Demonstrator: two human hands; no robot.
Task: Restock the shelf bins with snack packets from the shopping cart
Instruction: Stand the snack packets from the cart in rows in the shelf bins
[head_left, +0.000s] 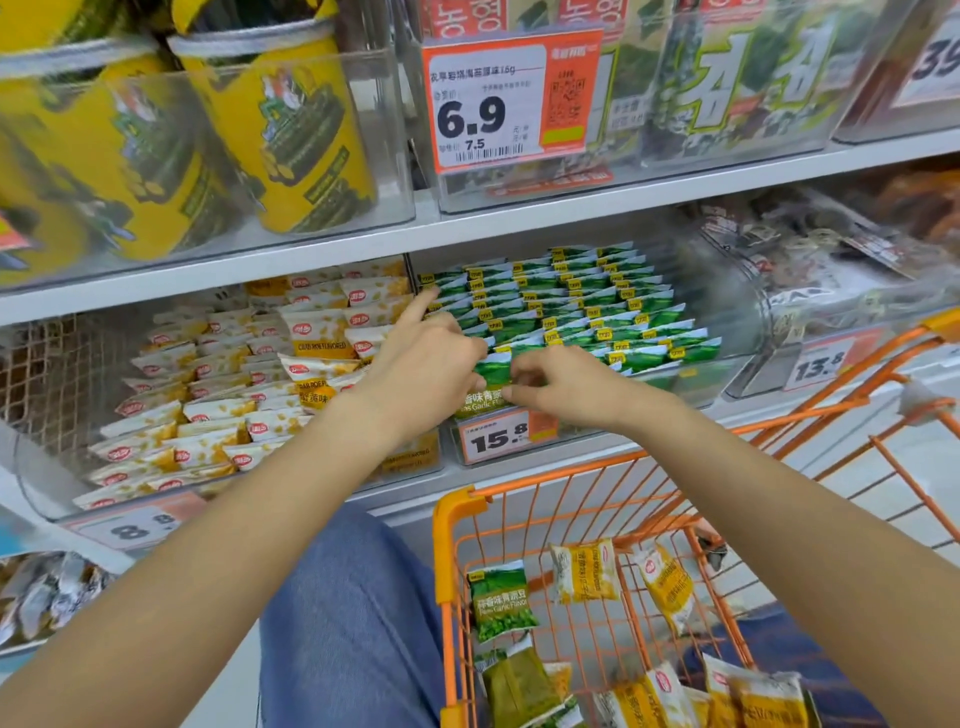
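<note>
A glossy green packet (492, 375) is pinched between the curled fingers of the left hand (423, 366) and right hand (558, 387), at the front of the clear plastic bin (696, 379) of ranked green packets. Below that bin, flat green and yellow packets (584, 571) are scattered in the orange wire cart (457, 525).

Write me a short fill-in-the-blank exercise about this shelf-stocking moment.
1. Both hands hold a ____ packet at the front of the bin.
2. The cart is colored ____.
3. The tag under the green packets reads ____.
4. The bin left of the green packets holds ____ packets.

Missing words: green; orange; 15.8; yellow
</note>
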